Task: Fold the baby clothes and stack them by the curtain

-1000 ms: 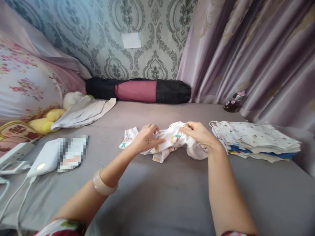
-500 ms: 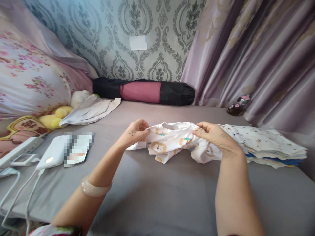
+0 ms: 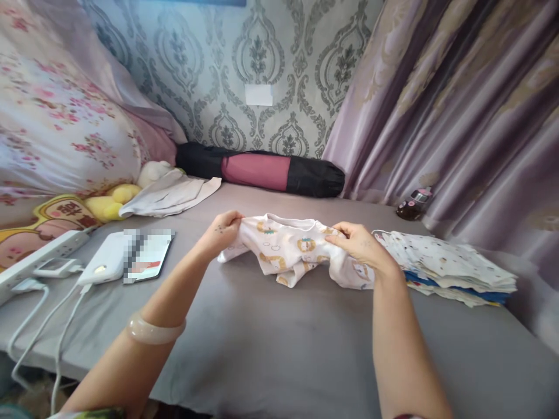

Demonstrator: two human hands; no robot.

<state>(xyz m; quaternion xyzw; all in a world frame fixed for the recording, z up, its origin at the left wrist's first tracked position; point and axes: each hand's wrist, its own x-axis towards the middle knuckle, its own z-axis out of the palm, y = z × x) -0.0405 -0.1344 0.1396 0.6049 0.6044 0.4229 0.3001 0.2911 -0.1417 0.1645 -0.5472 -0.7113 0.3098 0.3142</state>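
Note:
A small white baby shirt (image 3: 288, 247) with lion prints is stretched between my hands above the grey sheet. My left hand (image 3: 225, 230) is closed on one shoulder of it, and my right hand (image 3: 356, 241) pinches the other shoulder. The neckline faces away from me, at the top. The lower part of the shirt hangs in loose folds, and its sleeves droop at both sides. Just right of my right hand lies a stack of folded clothes (image 3: 454, 265), with a spotted white piece on top.
On the left are a power strip (image 3: 41, 262), a white power bank (image 3: 105, 262) with cables, and a phone (image 3: 152, 259). Behind them lie a pale cloth (image 3: 174, 195) and a yellow plush toy (image 3: 109, 203). A black and pink rolled bag (image 3: 257, 170) rests by the wall; a dark bottle (image 3: 413, 205) stands near the curtain.
My hands have moved apart and the shirt's shoulders are now pulled wider and flatter. My left hand has shifted left. The whole view has turned slightly.

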